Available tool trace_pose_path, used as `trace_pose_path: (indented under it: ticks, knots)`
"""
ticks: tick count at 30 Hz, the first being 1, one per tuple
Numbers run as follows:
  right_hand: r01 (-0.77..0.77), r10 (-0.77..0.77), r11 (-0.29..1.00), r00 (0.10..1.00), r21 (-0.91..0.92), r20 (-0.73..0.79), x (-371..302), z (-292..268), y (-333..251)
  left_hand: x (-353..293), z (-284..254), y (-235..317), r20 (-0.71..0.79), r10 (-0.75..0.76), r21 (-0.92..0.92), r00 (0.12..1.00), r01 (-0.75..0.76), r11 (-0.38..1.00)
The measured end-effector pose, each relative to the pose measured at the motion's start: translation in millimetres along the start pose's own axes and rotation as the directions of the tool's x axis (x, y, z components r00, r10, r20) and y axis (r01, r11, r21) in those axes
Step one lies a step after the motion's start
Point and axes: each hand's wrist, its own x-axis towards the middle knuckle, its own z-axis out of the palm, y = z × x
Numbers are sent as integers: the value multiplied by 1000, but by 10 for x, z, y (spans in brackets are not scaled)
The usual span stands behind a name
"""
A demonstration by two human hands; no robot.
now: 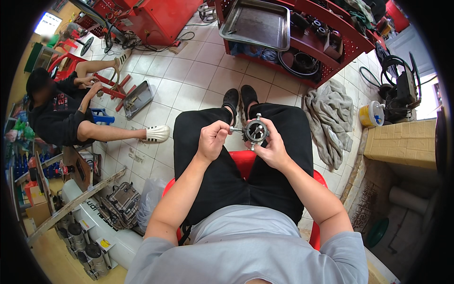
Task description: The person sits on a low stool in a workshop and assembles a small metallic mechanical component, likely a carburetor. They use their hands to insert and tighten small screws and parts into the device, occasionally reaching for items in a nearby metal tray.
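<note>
I sit with a round dark metal ring fitting over my lap; short studs stick out around its rim. My right hand is closed around its right side, thumb at the lower edge. My left hand is closed in a pinch on a small silver bolt at the ring's left side. The bolt points into the ring; whether it is threaded in cannot be made out. Through the ring's opening some shiny metal shows, too small to tell.
A metal tray sits on a red workshop cart ahead. Grey cloth and a yellow-white bucket lie to the right. At left another person sits working near a grey tray. A white tank stands lower left.
</note>
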Motion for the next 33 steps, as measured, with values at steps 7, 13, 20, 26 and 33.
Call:
trace_pose_path:
  ticks: [7,13,20,26,33]
  knots:
    - [10,-8,998,999,58,-49,-9,-8,43,59,135,291,-66,14,64,998,-10,998]
    - [64,-62,993,998,-96,19,-6,-15,39,57,74,173,-41,-8,-18,999,7,1000]
    - [55,-57,998,998,-33,-39,-2,-13,69,69,107,248,-29,18,97,999,-15,995]
    - [-42,41,999,999,22,21,-25,-43,77,74,111,242,-18,-76,-165,997,72,984]
    - [-27,28,999,999,-22,41,-11,-41,50,33,23,66,19,-58,-67,998,59,996]
